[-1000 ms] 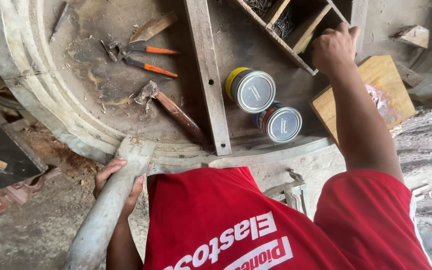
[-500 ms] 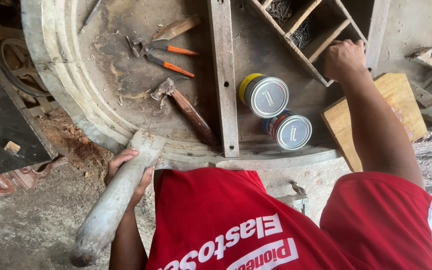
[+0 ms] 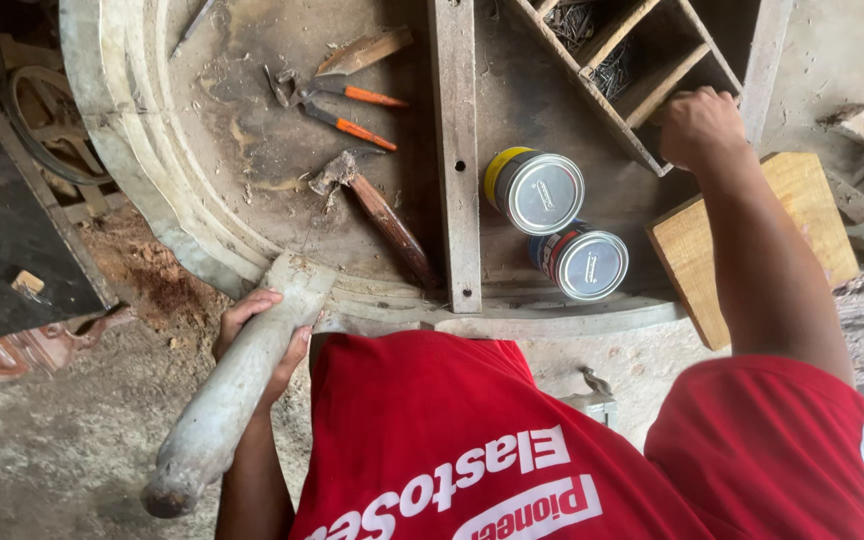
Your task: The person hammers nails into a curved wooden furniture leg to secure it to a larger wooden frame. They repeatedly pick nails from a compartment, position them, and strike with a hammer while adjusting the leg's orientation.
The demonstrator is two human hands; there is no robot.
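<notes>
My left hand (image 3: 257, 335) grips a long, rounded, pale grey wooden piece (image 3: 227, 400) that leans against the rim of a big round wooden table top (image 3: 152, 190). My right hand (image 3: 700, 125) is closed in a fist at the edge of a wooden divided box (image 3: 642, 75) holding nails; I cannot tell whether it holds anything. Two closed tins, one yellow-sided (image 3: 535, 190) and one blue-and-red-sided (image 3: 582, 262), stand just left of my right forearm.
A hammer (image 3: 372, 205), orange-handled pliers (image 3: 337, 110) and a wood wedge (image 3: 362, 52) lie on the table top. A flat wooden bar (image 3: 455, 150) crosses it. A wooden block (image 3: 697, 250) sits at the right. Dusty floor with wood scraps lies to the left.
The view has shifted, so the table top sits more to the right. My right hand has come down from inside the divided box to its lower edge. My left hand keeps its grip.
</notes>
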